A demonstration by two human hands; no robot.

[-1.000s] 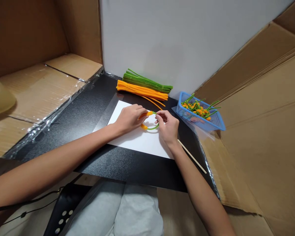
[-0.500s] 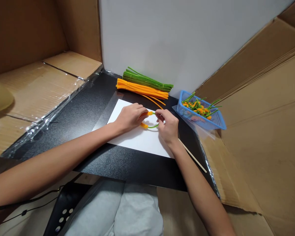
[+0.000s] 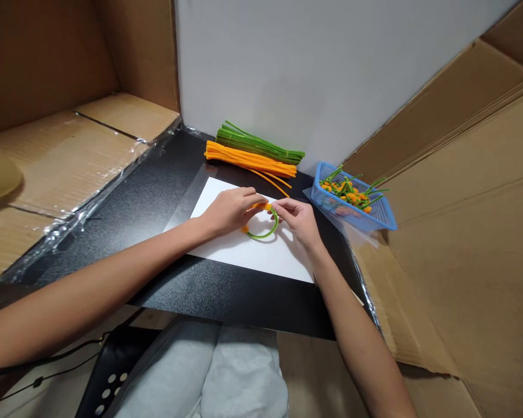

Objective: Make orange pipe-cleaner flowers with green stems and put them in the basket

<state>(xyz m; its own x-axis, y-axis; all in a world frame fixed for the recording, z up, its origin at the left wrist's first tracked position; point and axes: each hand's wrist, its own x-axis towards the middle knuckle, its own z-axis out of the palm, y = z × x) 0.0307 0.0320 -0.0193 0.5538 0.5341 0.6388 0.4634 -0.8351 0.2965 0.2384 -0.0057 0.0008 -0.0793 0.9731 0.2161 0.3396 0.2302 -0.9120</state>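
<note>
Left hand (image 3: pixel 233 210) grasping orange-and-green ring (image 3: pixel 264 236), orange coiled part between thumb and fingers, partly hidden by them. Green arc bows out right of left hand and toward wearer, over white sheet (image 3: pixel 253 261). Right hand (image 3: pixel 300 223) at ring's upper right, fingertips just beside orange coil, against green stem; firm pinch or mere touch, cannot tell. Ring lies between both hands. Beyond hands, orange bundle (image 3: pixel 248 158); blue basket (image 3: pixel 381 220) right of right hand.

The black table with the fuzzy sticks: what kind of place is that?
Probably a little craft corner: a green bundle and an orange bundle lie on the black table, beside cardboard.
</note>
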